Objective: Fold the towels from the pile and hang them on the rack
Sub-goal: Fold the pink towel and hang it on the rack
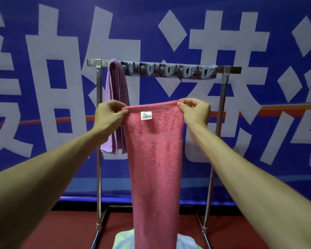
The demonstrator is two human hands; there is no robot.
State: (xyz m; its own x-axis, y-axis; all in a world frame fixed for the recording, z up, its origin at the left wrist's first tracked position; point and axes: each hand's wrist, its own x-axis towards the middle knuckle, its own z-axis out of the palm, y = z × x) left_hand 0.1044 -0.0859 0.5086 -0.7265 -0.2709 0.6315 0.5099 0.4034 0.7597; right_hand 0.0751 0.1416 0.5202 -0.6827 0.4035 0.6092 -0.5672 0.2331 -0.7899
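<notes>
**Towel point(154, 159) held up by both hands before the rack point(230, 69)**

Forearms, both bare, reach in from the bottom corners and converge on the pink towel. At the bottom edge, the pale green and pale blue cloth of the pile point(123, 239) lies on the red floor point(61, 229). It sits between the rack's base bars and is partly hidden behind the towel.

The towel hangs straight down as a long, narrow strip, and its lower end runs out of view. Its top hem is stretched level between the hands. The left hand point(109, 115) pinches the top left corner, with thumb and fingers curled onto the hem. The right hand point(196, 112) pinches the top right corner the same way. A small white label point(146, 115) sits just under the hem, left of centre, facing the camera. A woven band crosses the cloth below it.

Behind the towel stands the metal rack, its top bar above the hands. A grey strip of clips point(169, 70) runs along most of that bar. A purple towel point(115, 97) is draped over the bar's left end, just beside the left post. Its lower part passes behind the left hand and the pink towel's left edge.

Farthest back, a blue banner point(43, 51) with large white characters and an orange stripe fills the wall.
</notes>
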